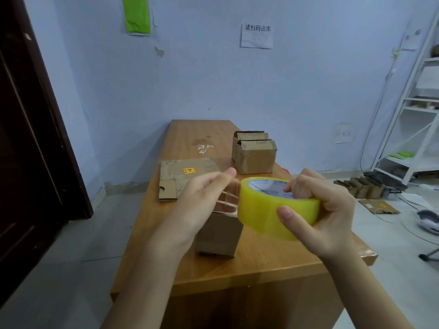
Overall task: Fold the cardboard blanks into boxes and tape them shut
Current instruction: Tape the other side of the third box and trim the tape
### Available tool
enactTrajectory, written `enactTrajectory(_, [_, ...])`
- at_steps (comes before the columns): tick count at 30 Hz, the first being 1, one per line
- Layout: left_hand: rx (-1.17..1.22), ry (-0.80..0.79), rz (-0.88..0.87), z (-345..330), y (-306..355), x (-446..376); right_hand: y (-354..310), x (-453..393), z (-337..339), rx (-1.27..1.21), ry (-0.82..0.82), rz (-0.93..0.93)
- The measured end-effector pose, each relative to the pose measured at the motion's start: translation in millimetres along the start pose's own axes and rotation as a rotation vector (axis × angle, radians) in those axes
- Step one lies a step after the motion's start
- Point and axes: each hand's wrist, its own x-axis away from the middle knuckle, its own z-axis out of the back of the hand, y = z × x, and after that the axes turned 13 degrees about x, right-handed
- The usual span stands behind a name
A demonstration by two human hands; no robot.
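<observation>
A wide roll of translucent yellow packing tape [273, 207] is held above a long wooden table [261, 264], just at 3 o'clock of the frame's centre. It is gripped by the right hand [325, 210]: the fingers are curled over the rim into the printed white core, and the thumb [288, 216] is pressed flat against the outer yellow face. A short clear strip of tape [229, 198] is drawn from the roll toward 9 o'clock, where its free end is pinched by the left hand [202, 200], thumb on top and fingers pressed together behind the film; how the hidden fingertips lie cannot be told.

Directly beneath the strip, a small folded brown cardboard box [218, 233] is seen standing on the table, partly covered by the left hand and wrist. Whether the tape touches its top cannot be told.

At 12 o'clock from that box, further along the table, two more small brown cardboard boxes [254, 155] are set close together, one behind the other, their corrugated flap edges showing. At 10 o'clock, flat brown cardboard blanks [175, 179] are laid on the table, overhanging its left edge, with a small yellow and red label on the top sheet.

At 3 o'clock, on the pale floor, a row of further cardboard pieces [361, 188] is placed beside a white metal shelf [413, 110]. A white paper notice [256, 34] is fixed to the light blue wall at 12 o'clock.
</observation>
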Motion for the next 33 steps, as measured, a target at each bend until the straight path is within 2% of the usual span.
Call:
enactTrajectory(5, [-0.111, -0.043, -0.101, 1, -2, 0, -1, 5, 0, -0.081, 0.034, -0.076])
enactTrajectory(8, [-0.196, 0.054, -0.197, -12, -10, 0, -4, 7, 0, -0.025, 0.07, -0.106])
enactTrajectory(12, [-0.783, 0.256, -0.504, -18, -16, 1, -9, 6, -9, 0.071, 0.075, -0.16])
enactTrajectory(13, [-0.846, 0.288, -0.517, -16, -13, 1, -9, 4, -10, 0.086, 0.06, -0.182])
enactTrajectory(16, [-0.865, 0.381, -0.478, -6, -12, -4, -2, -4, -9, 0.168, -0.02, -0.253])
enactTrajectory(20, [-0.793, 0.388, -0.39, 13, -11, -7, 6, -11, -8, 0.305, -0.225, -0.31])
enactTrajectory(23, [-0.72, 0.389, -0.319, 30, -7, -3, 15, -11, -9, 0.709, -0.374, -0.224])
enactTrajectory(24, [-0.71, 0.349, -0.281, 33, -4, -1, 19, -9, -9, 0.748, -0.442, -0.256])
enactTrajectory(27, [-0.533, 0.226, -0.114, 40, 1, 0, 31, -1, -6, 0.544, -0.626, -0.353])
enactTrajectory(30, [-0.392, 0.233, -0.038, 47, -3, -5, 34, -1, -1, 0.369, -0.697, -0.419])
enactTrajectory(33, [-0.392, 0.28, 0.004, 52, -14, -9, 39, 1, -3, 0.3, -0.717, -0.441])
